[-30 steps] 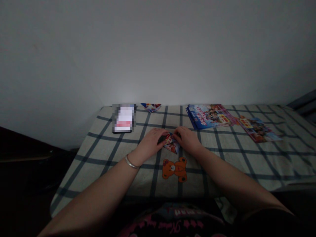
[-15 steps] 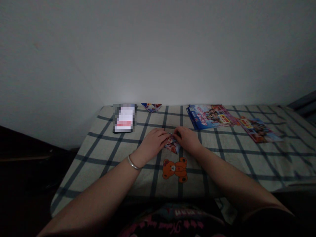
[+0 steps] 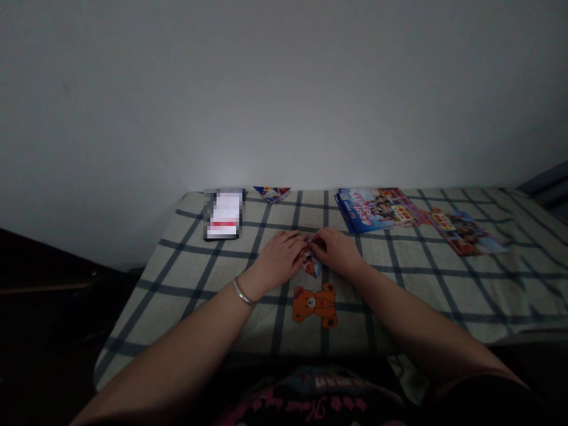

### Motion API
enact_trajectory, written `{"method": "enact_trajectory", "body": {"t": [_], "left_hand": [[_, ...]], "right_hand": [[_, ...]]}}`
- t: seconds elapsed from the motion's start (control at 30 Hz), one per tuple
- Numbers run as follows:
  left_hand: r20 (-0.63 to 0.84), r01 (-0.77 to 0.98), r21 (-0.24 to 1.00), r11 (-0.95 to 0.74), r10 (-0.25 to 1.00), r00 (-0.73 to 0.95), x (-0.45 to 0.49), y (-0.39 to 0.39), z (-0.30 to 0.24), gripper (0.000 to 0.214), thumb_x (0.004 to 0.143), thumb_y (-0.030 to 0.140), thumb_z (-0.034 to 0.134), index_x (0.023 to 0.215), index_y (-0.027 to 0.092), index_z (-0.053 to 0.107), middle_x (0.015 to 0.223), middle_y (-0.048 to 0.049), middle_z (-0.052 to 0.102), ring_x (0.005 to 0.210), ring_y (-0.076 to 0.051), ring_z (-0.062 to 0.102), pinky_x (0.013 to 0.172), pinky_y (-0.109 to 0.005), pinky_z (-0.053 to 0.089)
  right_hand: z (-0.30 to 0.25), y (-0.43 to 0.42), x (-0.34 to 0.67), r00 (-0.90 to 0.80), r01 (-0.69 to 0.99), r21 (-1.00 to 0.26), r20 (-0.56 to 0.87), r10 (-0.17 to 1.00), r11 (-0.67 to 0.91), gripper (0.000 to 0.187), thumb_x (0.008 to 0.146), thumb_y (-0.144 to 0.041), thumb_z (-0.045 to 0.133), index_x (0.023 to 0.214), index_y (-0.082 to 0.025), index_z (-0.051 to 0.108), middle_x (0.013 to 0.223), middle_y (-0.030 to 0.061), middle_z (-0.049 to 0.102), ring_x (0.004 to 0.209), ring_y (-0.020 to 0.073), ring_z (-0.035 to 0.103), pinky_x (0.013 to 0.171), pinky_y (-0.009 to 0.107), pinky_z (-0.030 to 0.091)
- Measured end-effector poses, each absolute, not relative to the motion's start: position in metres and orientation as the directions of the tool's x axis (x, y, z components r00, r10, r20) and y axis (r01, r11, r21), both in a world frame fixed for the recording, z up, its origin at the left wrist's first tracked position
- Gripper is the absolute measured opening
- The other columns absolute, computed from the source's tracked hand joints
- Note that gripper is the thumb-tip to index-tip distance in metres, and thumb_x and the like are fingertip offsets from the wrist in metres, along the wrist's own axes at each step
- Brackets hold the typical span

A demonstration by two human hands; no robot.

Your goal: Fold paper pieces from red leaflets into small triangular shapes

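Observation:
A small piece of folded printed paper [image 3: 312, 266] lies on the checked cloth, its lower point showing below my fingers. My left hand [image 3: 280, 258], with a silver bracelet at the wrist, rests over the paper's left side and holds it with curled fingers. From the right, my right hand [image 3: 336, 251] pinches the paper's upper edge between thumb and fingers. The two hands' fingertips nearly meet there. Much of the paper is hidden under the fingers. Toward me, an orange bear picture [image 3: 315, 305] shows flat on the cloth.
At the back left lies a phone [image 3: 224, 214] with a lit, blurred screen. Beside it is a folded paper triangle [image 3: 271, 193] near the wall. A stack of colourful flyers [image 3: 377, 210] lies at back right, with another flyer [image 3: 468, 232] beside it. Checked cloth [image 3: 190, 296] covers the table.
My left hand has slid slightly right and down over the folded paper, covering more of it. My right fingers have shifted a little at its upper edge.

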State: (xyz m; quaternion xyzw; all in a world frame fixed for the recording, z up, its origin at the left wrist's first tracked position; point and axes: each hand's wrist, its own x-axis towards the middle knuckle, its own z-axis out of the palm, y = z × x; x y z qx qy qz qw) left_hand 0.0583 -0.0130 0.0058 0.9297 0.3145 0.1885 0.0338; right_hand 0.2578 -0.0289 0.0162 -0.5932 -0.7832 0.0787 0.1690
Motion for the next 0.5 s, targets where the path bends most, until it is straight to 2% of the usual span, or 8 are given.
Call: {"method": "enact_trajectory", "body": {"t": [0.33, 0.5], "left_hand": [[0.357, 0.548, 0.245, -0.800, 0.600, 0.716, 0.0573, -0.0129, 0.0070, 0.028, 0.096, 0.028, 0.052, 0.121, 0.018, 0.057, 0.127, -0.0105, 0.063, 0.124, -0.025, 0.055, 0.109, -0.047, 0.040], [0.360, 0.573, 0.289, -0.767, 0.641, 0.677, 0.0546, -0.0131, 0.0023, 0.038, 0.092, 0.032, 0.058, 0.127, 0.019, 0.054, 0.129, -0.0119, 0.058, 0.121, -0.027, 0.054, 0.105, -0.048, 0.044]], "right_hand": [[0.0226, -0.0331, 0.2641, -0.333, 0.848, -0.371, 0.184, 0.925, 0.379, 0.018, 0.088, -0.032, 0.063, 0.100, -0.019, 0.067, 0.093, 0.0047, 0.066, 0.088, 0.0184, 0.060, 0.079, 0.029, 0.044], [0.0221, -0.0327, 0.2644, -0.320, 0.851, -0.377, 0.177, 0.931, 0.364, 0.022, 0.089, -0.036, 0.063, 0.101, -0.019, 0.068, 0.091, 0.0043, 0.066, 0.087, 0.0188, 0.061, 0.079, 0.029, 0.044]]}}
